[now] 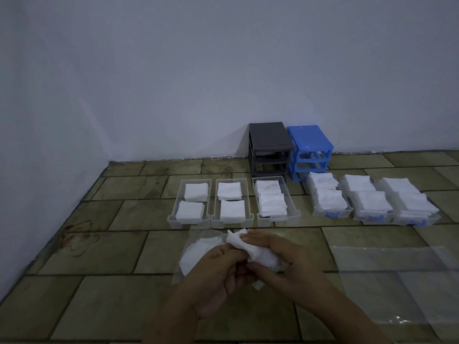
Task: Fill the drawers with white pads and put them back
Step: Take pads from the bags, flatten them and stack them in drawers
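Both my hands hold a bunch of white pads point(244, 247) over a clear plastic bag point(196, 256) on the floor. My left hand point(218, 276) pinches the pads from below; my right hand point(280, 264) grips them from the right. Beyond them stand three clear drawers point(191, 220), each with white pads inside. To the right, three more clear drawers with blue handles point(332, 213) are heaped with pads. A grey drawer frame point(269, 148) and a blue drawer frame point(310, 151) stand empty against the wall.
A large clear plastic sheet point(387, 281) lies on the tiled floor at the right. The white wall point(173, 83) runs behind the frames and along the left side.
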